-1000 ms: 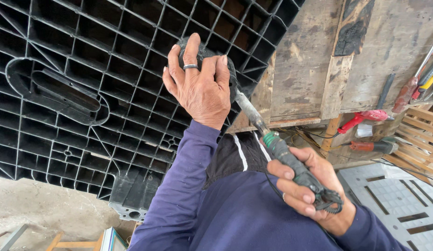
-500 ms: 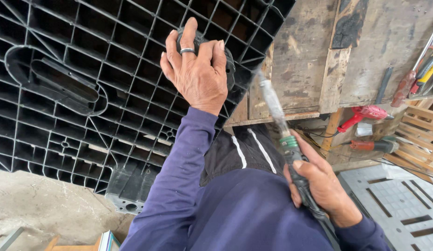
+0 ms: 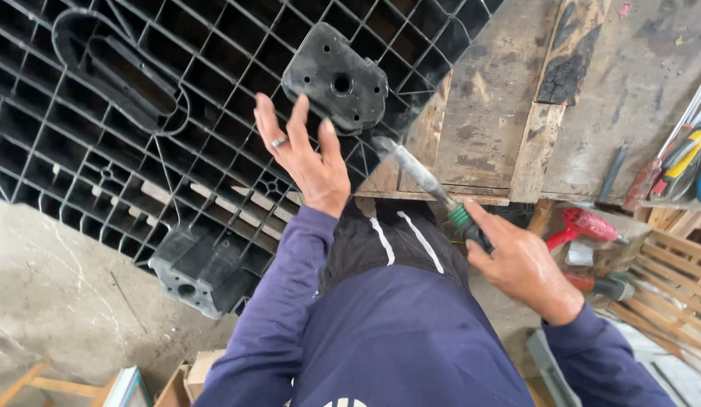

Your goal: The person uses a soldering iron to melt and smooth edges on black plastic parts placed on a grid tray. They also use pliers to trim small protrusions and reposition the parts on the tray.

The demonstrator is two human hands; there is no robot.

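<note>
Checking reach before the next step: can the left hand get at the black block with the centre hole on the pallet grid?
Probably yes. The left hand is open, its fingertips right at the lower edge of the black block, nothing between them. The right hand holds the tool off to the side, its tip near the block's lower corner.

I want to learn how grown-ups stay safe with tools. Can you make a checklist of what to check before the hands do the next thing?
1. Right hand grips the tool's handle: ok, fingers wrapped round it.
2. Tool shaft tip location: cannot tell, it blurs near the wooden bench edge.
3. Left hand clear of the tip: ok, open and apart from it.
4. Black block supported: cannot tell, fingertips are just below it; contact is unclear.
5. Black plastic pallet steady: cannot tell, it leans tilted.
6. Gloves on: not ok, both hands bare.
</note>
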